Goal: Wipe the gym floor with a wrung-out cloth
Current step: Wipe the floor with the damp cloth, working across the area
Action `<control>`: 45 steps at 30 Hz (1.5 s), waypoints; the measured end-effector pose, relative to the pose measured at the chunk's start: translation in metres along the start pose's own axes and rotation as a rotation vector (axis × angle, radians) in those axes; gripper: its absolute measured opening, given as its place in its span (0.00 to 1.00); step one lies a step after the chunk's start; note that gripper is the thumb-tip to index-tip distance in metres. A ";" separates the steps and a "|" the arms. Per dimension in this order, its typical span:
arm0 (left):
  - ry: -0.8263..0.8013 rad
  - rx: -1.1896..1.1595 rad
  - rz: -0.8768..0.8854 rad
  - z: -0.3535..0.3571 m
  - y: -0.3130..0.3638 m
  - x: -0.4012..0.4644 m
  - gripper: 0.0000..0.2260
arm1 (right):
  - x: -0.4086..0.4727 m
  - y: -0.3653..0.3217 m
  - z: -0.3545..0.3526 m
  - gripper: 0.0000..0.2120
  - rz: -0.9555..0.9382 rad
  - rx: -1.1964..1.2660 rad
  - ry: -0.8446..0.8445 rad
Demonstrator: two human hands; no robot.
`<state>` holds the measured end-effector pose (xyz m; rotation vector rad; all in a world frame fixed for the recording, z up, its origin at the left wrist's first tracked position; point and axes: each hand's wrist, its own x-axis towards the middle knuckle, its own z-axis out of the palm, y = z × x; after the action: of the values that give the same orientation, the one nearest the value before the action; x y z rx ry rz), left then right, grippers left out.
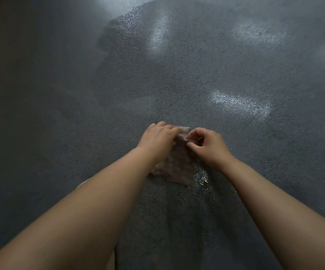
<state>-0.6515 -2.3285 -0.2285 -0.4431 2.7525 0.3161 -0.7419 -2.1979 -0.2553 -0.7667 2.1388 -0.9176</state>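
Dark grey speckled floor (206, 78) glistens wet in patches, with pale light reflections across it.

The cloth (174, 166) looks pale pinkish, perhaps mottled, on a dark grey floor (206, 75) speckled with fine black flecks.
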 end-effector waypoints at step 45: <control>-0.117 0.063 -0.160 0.022 0.004 0.085 0.26 | 0.056 0.007 0.006 0.30 0.017 -0.530 0.270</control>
<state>-0.7227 -2.3416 -0.2790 -0.6040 2.5868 0.2084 -0.7723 -2.2363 -0.2827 -0.9125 2.6705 -0.4590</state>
